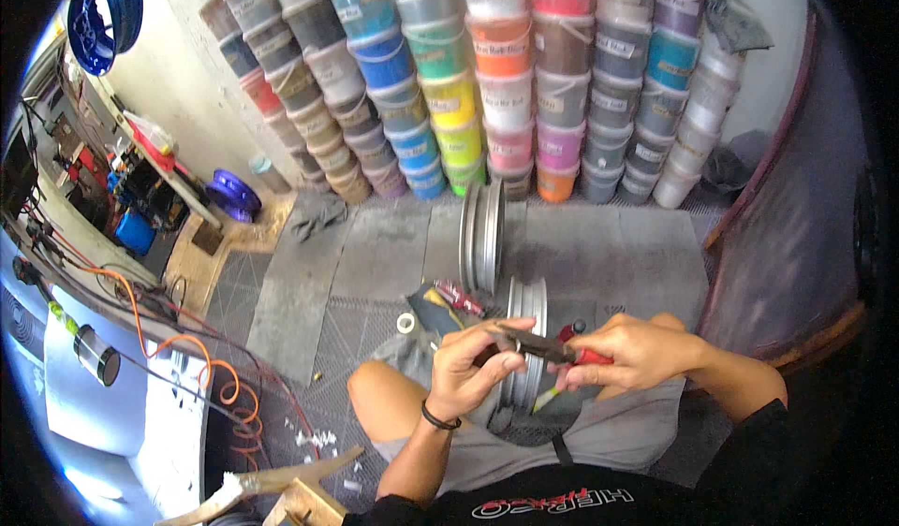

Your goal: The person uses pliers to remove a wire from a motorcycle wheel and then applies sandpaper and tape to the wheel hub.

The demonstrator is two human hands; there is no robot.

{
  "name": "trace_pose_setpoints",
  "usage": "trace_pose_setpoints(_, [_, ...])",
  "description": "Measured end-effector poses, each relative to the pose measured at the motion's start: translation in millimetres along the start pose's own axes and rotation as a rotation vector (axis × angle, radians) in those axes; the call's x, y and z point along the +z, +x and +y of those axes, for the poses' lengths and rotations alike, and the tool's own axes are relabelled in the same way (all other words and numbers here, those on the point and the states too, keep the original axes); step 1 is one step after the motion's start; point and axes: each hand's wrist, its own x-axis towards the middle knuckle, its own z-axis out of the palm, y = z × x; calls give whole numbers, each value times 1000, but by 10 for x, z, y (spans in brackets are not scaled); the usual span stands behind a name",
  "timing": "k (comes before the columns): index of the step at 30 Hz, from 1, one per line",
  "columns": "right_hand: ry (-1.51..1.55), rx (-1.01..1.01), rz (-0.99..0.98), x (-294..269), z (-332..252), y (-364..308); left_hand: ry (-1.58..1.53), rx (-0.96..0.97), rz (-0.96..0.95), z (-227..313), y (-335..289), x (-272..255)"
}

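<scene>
My right hand [623, 353] is closed round the red handle of a hand tool [536, 343] with a long dark metal head, which points left. Its exact kind is hard to make out. My left hand [464, 367] curls its fingers and thumb round the far end of that head; what they pinch there is hidden. Under both hands a narrow silver wheel rim [531, 297] stands upright between my legs, partly covered by the tool. A second silver rim [481, 236] stands just beyond it.
Stacked paint-coloured buckets [449, 100] line the back wall. A red tool [459, 297], a white tape roll [405, 323] and a dark cloth [320, 215] lie on the floor. An orange coiled hose [234, 390] hangs at left, above a wooden piece [309, 505]. A purple rim [232, 196] rests farther back.
</scene>
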Motion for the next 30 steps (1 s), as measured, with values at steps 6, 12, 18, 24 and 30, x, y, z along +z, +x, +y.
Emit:
trace_pose_setpoints(6, [-301,-25,198,46,-226,16,102,66,21,218,-7,98])
trace_pose_setpoints(12, [-609,-94,356,73,-230,-29,269,139,41,277,-10,79])
trace_pose_setpoints(18, [-868,-152,528,131,-187,-42,278,160,50,334,-13,109])
trace_pose_setpoints(24, [-985,-200,594,108,-219,-36,236,164,66,347,-41,149])
trace_pose_setpoints(30, [-1041,-222,626,97,-189,-32,273,171,65,371,-31,151])
